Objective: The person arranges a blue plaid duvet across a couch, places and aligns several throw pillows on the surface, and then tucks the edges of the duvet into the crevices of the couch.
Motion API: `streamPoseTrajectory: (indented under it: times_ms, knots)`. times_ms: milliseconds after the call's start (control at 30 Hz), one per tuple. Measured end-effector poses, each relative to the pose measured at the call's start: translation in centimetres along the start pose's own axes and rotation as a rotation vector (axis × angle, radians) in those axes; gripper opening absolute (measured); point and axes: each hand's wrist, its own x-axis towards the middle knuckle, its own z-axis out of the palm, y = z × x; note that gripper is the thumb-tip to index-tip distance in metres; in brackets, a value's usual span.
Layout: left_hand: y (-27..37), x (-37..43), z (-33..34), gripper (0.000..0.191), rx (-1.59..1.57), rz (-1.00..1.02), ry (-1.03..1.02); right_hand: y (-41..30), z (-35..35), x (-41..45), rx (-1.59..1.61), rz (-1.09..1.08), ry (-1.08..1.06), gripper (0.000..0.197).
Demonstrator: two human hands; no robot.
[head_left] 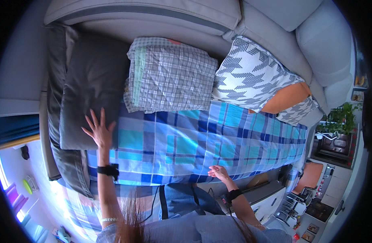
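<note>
My left hand (98, 129) lies palm down with fingers spread on a dark grey cushion (92, 73) at the left end of a sofa. Nothing is in its grasp. Over the blue plaid cover (174, 145) on the seat, near its front edge, is my right hand (218, 173), fingers loosely bent and holding nothing I can see. Whether it touches the cover I cannot tell. A folded grey plaid quilt (177, 77) rests to the right of the dark cushion. Beyond that leans a white cushion with a grey arrow pattern (249, 73).
The grey sofa backrest (149, 15) runs along the far side. Further right are an orange cushion (287, 95) and a smaller patterned cushion (299, 111). A dark grey cloth (57, 121) hangs over the left armrest. Green plants (340, 118) stand at the far right.
</note>
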Motion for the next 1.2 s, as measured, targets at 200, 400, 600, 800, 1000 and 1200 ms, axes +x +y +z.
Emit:
streamPoseTrajectory:
  times_ms: [200, 400, 600, 800, 1000, 1200]
  knots:
    - [-0.9, -2.9, 0.4, 0.069, 0.006, -0.015, -0.224, 3.6, 1.3, -0.8, 0.092, 0.039, -0.017, 0.025]
    - [0.9, -8.4, 1.4, 0.085, -0.267, -0.472, 0.066, 6.3, -0.9, -2.6, 0.133, 0.037, 0.014, 0.026]
    - [-6.5, -9.2, 11.1, 0.081, -1.500, -0.624, -0.087, 7.1, -1.5, -2.8, 0.126, 0.002, 0.011, 0.026]
    - [-7.7, -7.8, 7.1, 0.059, -1.340, -0.701, -0.262, 9.6, -2.0, -3.4, 0.105, 0.024, 0.027, 0.027]
    - [-9.0, -8.7, 6.2, 0.061, -1.305, -0.920, -0.230, 10.2, -1.1, -4.2, 0.158, 0.061, 0.034, 0.028]
    - [-6.0, -13.5, 8.2, 0.050, -1.416, -0.910, -0.372, 9.7, -1.4, -5.5, 0.133, -0.014, 0.061, 0.031]
